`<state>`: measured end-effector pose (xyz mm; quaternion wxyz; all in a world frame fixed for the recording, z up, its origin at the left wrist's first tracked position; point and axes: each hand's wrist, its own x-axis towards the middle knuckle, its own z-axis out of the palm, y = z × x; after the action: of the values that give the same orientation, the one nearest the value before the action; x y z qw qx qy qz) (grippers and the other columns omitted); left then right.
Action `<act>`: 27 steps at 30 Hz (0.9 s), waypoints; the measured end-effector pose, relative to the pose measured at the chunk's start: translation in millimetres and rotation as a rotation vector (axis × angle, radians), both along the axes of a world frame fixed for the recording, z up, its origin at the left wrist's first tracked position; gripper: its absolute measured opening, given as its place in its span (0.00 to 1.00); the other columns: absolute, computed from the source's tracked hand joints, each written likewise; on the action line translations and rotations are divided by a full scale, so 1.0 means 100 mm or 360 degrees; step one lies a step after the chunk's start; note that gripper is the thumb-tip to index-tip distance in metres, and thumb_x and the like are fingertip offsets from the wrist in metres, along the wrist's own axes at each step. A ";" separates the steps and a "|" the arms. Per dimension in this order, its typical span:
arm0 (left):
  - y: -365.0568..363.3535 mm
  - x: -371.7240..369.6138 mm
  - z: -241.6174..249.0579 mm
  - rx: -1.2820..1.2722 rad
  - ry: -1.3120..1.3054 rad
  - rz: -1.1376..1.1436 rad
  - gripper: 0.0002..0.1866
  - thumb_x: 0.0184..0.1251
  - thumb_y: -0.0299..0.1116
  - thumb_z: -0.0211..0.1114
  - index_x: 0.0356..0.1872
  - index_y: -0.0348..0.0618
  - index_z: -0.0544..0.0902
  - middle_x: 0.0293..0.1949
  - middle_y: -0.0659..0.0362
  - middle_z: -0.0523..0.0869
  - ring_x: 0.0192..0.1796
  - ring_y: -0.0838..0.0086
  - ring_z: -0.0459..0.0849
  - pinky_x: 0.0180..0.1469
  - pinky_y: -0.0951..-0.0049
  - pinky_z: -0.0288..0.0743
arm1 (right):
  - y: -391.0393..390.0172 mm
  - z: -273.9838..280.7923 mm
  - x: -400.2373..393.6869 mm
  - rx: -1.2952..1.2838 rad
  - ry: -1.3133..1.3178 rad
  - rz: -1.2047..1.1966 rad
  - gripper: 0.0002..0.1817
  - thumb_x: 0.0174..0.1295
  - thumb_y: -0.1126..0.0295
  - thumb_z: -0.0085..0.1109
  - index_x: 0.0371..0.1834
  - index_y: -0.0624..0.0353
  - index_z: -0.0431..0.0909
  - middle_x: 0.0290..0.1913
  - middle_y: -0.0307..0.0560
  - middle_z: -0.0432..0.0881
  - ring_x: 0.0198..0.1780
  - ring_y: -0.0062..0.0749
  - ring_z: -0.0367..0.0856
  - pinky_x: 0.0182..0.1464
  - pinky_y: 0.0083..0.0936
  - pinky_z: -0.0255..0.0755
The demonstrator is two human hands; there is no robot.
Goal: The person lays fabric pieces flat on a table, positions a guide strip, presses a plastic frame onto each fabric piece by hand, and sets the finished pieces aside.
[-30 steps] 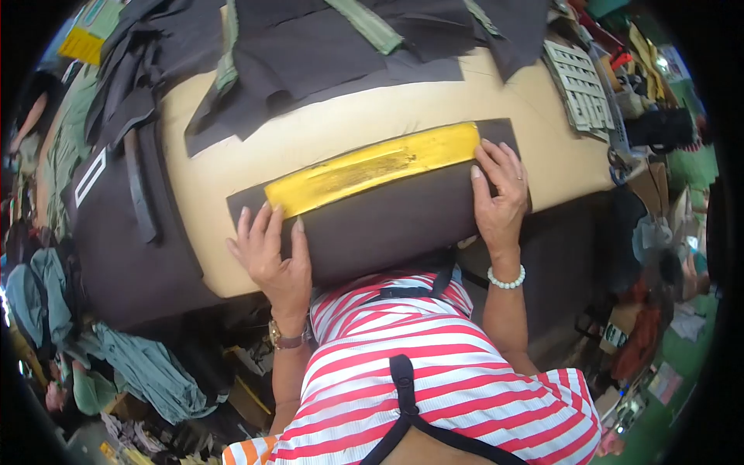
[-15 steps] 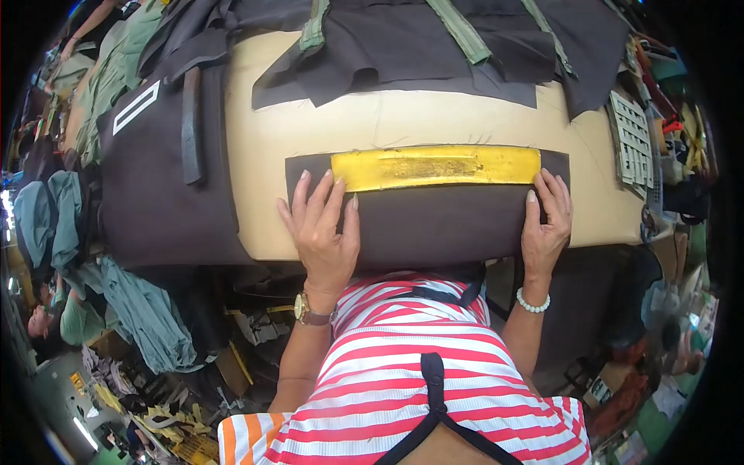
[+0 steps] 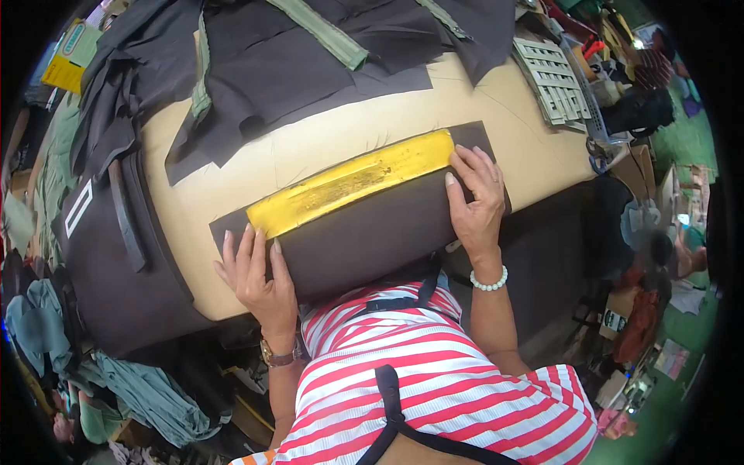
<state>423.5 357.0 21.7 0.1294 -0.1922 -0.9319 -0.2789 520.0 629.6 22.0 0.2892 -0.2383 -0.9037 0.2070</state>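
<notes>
A long yellow strip (image 3: 349, 182), worn and dark-stained along its middle, lies flat on a dark brown piece of cloth (image 3: 364, 240) draped over the front edge of a padded beige board (image 3: 465, 101). At the strip's left end, my left hand (image 3: 261, 277) rests with fingers spread, its fingertips touching the strip and the cloth. My right hand (image 3: 478, 198) lies at the other end, thumb and fingers apart, fingertips at the strip's corner. Neither hand is wrapped round anything.
Dark cloth with green strips (image 3: 322, 35) covers the board's far side. At left, a dark metal bar (image 3: 128, 217) and a white rectangular frame (image 3: 78, 208) lie on folded dark cloth. A pale slatted panel (image 3: 552, 81) stands at right. Teal garments (image 3: 155, 395) hang lower left.
My view has swung round, so the board and strip now look slanted, higher at the right. Both hands stay at the strip's ends.
</notes>
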 end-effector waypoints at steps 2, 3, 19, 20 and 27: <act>-0.01 0.00 -0.01 -0.0014 0.0012 -0.0003 0.15 0.61 0.26 0.65 0.50 0.41 0.84 0.55 0.57 0.83 0.67 0.54 0.70 0.71 0.42 0.45 | -0.01 0.01 0.00 -0.0010 0.0000 -0.0001 0.14 0.57 0.72 0.61 0.47 0.60 0.83 0.53 0.45 0.82 0.61 0.46 0.73 0.66 0.45 0.58; -0.01 0.00 -0.01 -0.0011 0.0011 -0.0003 0.15 0.61 0.27 0.65 0.50 0.41 0.84 0.55 0.57 0.83 0.67 0.54 0.70 0.71 0.42 0.45 | -0.01 0.00 0.00 -0.0006 -0.0001 0.0002 0.14 0.57 0.72 0.61 0.47 0.60 0.83 0.54 0.44 0.82 0.61 0.46 0.73 0.66 0.45 0.58; -0.01 -0.01 -0.02 0.0032 0.0030 -0.0008 0.12 0.60 0.28 0.67 0.45 0.42 0.86 0.52 0.56 0.84 0.65 0.53 0.72 0.68 0.35 0.47 | 0.02 -0.02 -0.01 0.0028 -0.0039 0.0046 0.16 0.59 0.75 0.59 0.51 0.63 0.82 0.54 0.50 0.81 0.62 0.48 0.74 0.67 0.39 0.61; -0.02 -0.01 -0.01 0.0029 0.0027 -0.0003 0.12 0.60 0.28 0.67 0.45 0.42 0.86 0.52 0.56 0.84 0.65 0.53 0.72 0.68 0.35 0.47 | 0.02 -0.02 -0.02 0.0025 -0.0042 0.0052 0.15 0.59 0.75 0.59 0.51 0.63 0.82 0.54 0.50 0.81 0.62 0.47 0.74 0.67 0.39 0.61; -0.01 -0.03 -0.03 -0.0035 0.0044 -0.0020 0.12 0.61 0.28 0.66 0.46 0.42 0.86 0.53 0.57 0.83 0.65 0.52 0.71 0.67 0.35 0.49 | 0.01 0.00 -0.01 0.0042 -0.0063 0.0039 0.15 0.59 0.75 0.59 0.51 0.63 0.82 0.55 0.50 0.81 0.62 0.47 0.74 0.66 0.39 0.61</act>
<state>420.8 355.9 18.6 0.1382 -0.2034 -0.9318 -0.2669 518.9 630.4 21.8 0.2718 -0.2273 -0.9148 0.1939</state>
